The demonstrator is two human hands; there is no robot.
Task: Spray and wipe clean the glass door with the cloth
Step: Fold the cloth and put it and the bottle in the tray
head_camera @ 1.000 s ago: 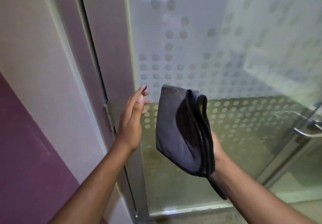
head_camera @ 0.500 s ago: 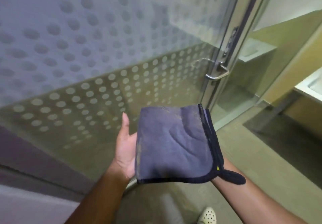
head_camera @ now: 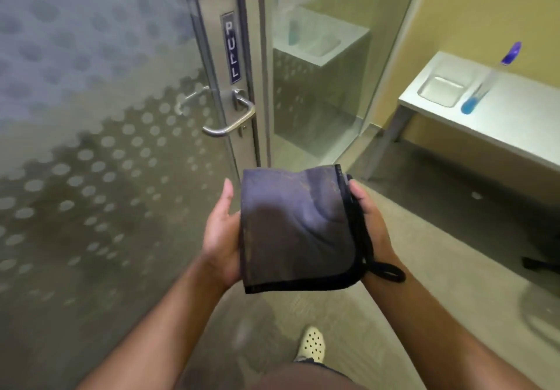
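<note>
A folded dark grey cloth point(head_camera: 297, 229) with a black hem lies across both my hands at waist height. My left hand point(head_camera: 221, 232) supports its left edge from below, palm up and thumb straight; its fingers are hidden under the cloth. My right hand point(head_camera: 371, 223) grips the right edge, thumb against the hem. The glass door point(head_camera: 91, 153), frosted with dots, stands to my left, apart from the cloth. A spray bottle point(head_camera: 485, 83) with blue liquid and a purple nozzle stands on the white table point(head_camera: 515, 117) at the right.
The door's metal handle point(head_camera: 233, 120) and a PULL sign point(head_camera: 231, 47) sit on the frame just beyond the cloth. A clear glass panel point(head_camera: 318, 71) fills the middle. My shoe point(head_camera: 312, 344) shows on the beige floor below.
The view has swung right from the door's hinge side to its handle and the table. The cloth has come off the upright hold and now lies flat, with my left hand under it.
</note>
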